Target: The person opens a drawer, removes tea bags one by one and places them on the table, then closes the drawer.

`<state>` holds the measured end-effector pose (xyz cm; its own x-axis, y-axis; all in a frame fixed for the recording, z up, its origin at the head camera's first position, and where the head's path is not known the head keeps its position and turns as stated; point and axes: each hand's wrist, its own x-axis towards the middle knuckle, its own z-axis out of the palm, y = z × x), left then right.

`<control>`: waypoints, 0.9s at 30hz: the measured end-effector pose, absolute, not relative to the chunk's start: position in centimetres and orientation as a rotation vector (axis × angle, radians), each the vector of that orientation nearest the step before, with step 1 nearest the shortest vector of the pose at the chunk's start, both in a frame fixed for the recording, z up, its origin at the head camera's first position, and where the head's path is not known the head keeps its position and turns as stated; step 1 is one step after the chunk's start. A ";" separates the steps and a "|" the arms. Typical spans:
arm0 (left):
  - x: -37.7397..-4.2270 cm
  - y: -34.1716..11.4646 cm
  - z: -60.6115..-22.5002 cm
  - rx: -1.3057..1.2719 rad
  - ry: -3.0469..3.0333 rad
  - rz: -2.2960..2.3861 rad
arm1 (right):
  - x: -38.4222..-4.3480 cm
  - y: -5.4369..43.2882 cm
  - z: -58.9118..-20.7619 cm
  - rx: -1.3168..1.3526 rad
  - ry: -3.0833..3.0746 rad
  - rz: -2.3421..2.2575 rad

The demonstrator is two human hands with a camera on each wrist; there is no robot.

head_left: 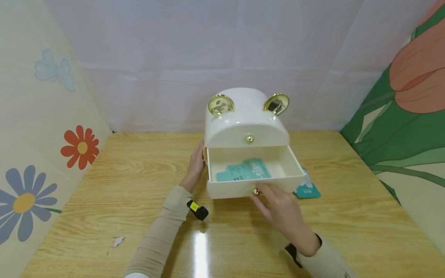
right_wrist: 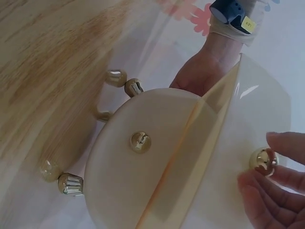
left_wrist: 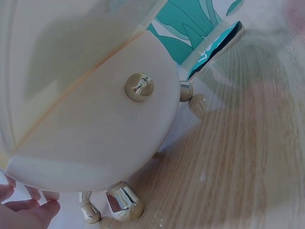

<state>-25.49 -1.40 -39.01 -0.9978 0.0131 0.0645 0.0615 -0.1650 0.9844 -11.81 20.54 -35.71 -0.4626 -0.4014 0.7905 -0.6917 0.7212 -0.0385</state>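
Note:
A white storage box (head_left: 245, 100) with two gold-rimmed ears stands on the table. Its middle drawer (head_left: 236, 190) is pulled out and holds a teal packet (head_left: 243, 170) with white print. My right hand (head_left: 283, 206) pinches the gold knob (right_wrist: 263, 161) on that drawer's front. Against the box's left side rests my left hand (head_left: 195, 166), its fingertips touching the wall near the lower edge in the left wrist view. The rounded bottom front (left_wrist: 102, 124) carries another gold knob (left_wrist: 139, 87) and sits on gold feet (left_wrist: 125, 201). Part of the left hand is hidden behind the box.
Another teal and white packet (head_left: 308, 190) lies on the wooden table (head_left: 139, 170) to the right of the box. A small pale scrap or mark (head_left: 118, 241) is at the front left. Behind hangs a white cloth (head_left: 167, 69); painted panels stand on both sides.

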 end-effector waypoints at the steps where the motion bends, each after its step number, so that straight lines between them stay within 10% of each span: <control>1: -25.5 -1.4 -39.0 -0.087 -2.004 -2.378 | -11.9 20.5 -35.7 0.824 -2.115 0.452; 27: -25.6 -1.4 -39.1 -0.084 -1.979 -2.403 | -11.0 20.5 -35.8 0.844 -2.028 0.451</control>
<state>-25.59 -1.43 -39.09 -0.9982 0.0133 0.0593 0.0556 -0.1922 0.9798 -11.02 20.50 -35.79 -0.3925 -0.3949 0.8307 -0.7098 0.7044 -0.0005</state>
